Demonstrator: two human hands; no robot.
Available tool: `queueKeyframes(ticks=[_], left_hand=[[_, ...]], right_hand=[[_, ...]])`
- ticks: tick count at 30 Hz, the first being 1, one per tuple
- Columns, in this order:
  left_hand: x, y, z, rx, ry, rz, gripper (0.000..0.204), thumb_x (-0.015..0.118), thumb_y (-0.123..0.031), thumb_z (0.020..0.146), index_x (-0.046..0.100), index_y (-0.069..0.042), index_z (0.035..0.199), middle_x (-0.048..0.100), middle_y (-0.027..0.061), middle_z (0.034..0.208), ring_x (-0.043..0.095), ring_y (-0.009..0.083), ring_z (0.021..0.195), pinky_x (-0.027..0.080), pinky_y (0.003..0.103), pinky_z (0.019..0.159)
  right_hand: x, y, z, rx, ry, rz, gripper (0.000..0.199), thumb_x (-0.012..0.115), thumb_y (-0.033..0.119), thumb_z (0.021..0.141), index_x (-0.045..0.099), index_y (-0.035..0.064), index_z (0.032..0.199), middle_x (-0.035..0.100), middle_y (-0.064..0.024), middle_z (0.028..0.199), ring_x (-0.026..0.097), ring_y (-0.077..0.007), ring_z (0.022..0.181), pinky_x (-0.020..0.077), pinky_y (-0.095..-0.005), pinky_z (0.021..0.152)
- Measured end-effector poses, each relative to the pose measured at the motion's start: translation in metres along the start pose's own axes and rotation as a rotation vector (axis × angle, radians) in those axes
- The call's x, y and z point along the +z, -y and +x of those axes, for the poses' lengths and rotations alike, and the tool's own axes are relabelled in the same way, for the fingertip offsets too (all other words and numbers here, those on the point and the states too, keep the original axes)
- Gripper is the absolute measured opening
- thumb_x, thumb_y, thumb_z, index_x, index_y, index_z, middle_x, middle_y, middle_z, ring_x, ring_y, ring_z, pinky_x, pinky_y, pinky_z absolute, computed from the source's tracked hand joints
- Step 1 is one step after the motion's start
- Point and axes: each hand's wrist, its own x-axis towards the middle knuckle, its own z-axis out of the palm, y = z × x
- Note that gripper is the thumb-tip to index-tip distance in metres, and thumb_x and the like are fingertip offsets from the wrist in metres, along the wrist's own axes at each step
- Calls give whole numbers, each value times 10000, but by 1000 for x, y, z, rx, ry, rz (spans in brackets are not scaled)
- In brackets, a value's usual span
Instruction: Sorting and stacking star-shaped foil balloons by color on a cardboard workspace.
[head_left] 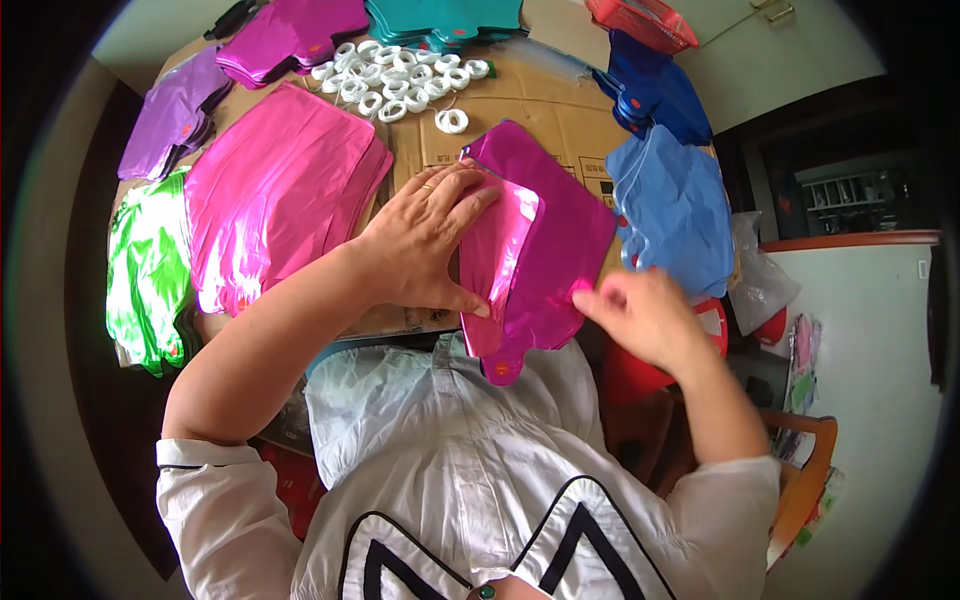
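A shiny pink foil sheet, seemingly a flat balloon, lies over the left part of a magenta foil balloon with a rounded tab at its near end. My left hand grips the pink one down, fingers bent at its far edge and thumb pressed near its near end. At the magenta balloon's right edge is my right hand, its fingers curled in and slightly blurred. Whether anything is pinched in it is hidden. Left of my left hand spreads a stack of pink foil balloons.
White ribbon rolls sit on the cardboard-covered table. Around them lie green, purple, teal, dark blue and light blue foil stacks. A red basket stands far right; a wooden chair is nearer.
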Motion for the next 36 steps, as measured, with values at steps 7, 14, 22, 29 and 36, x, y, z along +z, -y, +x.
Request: queueKeyframes(ticks=[7,14,22,29,36], left_hand=[[1,0,-2,28,3,36,1056,718,-728,596,401,-122,1401,375,186,1380,330,371,1359,227,485,1151],[-2,-4,1,6,30,24,1057,752,-689,598,380,-152,1429,340,176,1426,286,366,1385,228,504,1155],[-3,-7,3,19,35,26,1065,758,-683,592,392,-125,1421,351,195,1412,315,379,1366,232,505,1146],[1,-10,4,-17,-3,92,1058,694,-739,613,405,-105,1409,356,190,1413,316,362,1369,230,493,1147],[5,-15,17,-72,25,205,1102,597,-806,647,385,-48,1418,375,181,1411,259,356,1402,145,496,1175]], right_hand=[[73,-7,-25,329,201,1682,310,615,377,943,642,70,912,667,-15,902,664,-152,774,523,-307,710],[53,-14,1,104,-26,1229,229,655,256,929,626,36,987,647,-6,866,583,-40,728,478,-223,578],[24,-27,65,46,-120,1259,245,629,68,892,600,-47,1107,678,-99,1000,653,-150,837,528,-292,764],[19,-33,87,59,-274,904,153,669,39,809,626,-50,927,671,-96,810,616,-135,700,495,-281,644],[-1,-31,94,55,-260,705,155,676,128,839,636,6,926,680,-67,804,613,-103,660,479,-248,560]])
